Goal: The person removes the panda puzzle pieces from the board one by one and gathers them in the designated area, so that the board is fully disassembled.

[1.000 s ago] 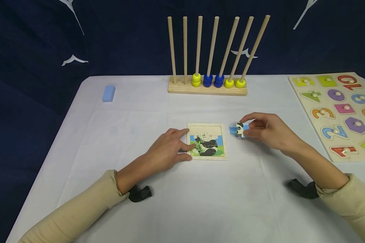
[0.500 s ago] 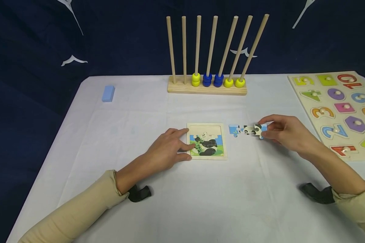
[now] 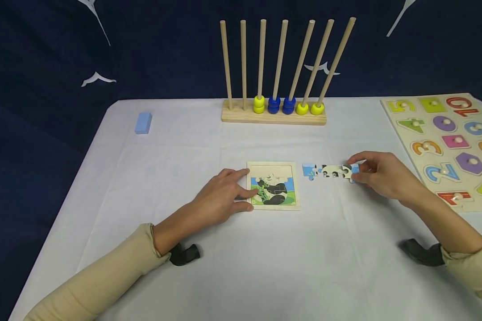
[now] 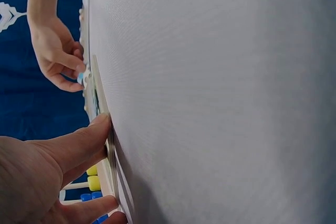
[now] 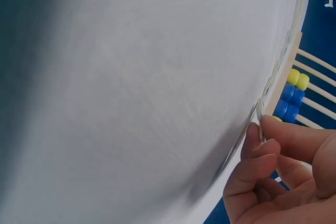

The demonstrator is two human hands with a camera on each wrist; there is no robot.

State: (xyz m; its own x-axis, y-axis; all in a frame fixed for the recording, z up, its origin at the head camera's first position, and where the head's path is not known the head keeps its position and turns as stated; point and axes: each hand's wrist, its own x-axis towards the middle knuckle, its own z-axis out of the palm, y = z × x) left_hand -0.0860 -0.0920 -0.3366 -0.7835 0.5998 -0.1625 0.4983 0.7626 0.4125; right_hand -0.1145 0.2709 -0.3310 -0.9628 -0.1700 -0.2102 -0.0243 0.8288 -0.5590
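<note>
In the head view a small square wooden panda puzzle (image 3: 279, 170) lies mid-table, its lower part filled with picture pieces and its top strip bare wood. My left hand (image 3: 222, 196) rests at its left edge with fingers spread, fingertips on the frame. To the right of the puzzle, a blue corner piece (image 3: 308, 170) and a panda-face piece (image 3: 330, 171) lie in a row. At the row's right end, my right hand (image 3: 381, 174) pinches a blue, black and white puzzle piece (image 3: 355, 169) between thumb and fingers. The right wrist view shows that pinch edge-on.
A wooden bead rack (image 3: 273, 117) with upright rods and yellow and blue beads stands at the back. A number-and-shape peg board (image 3: 438, 133) lies on the right. A light blue block (image 3: 143, 123) sits at the back left.
My right hand has moved right with its pinched piece, which now stands farther from the puzzle. The corner and face pieces have come into view beside it. My left hand has stayed put.
</note>
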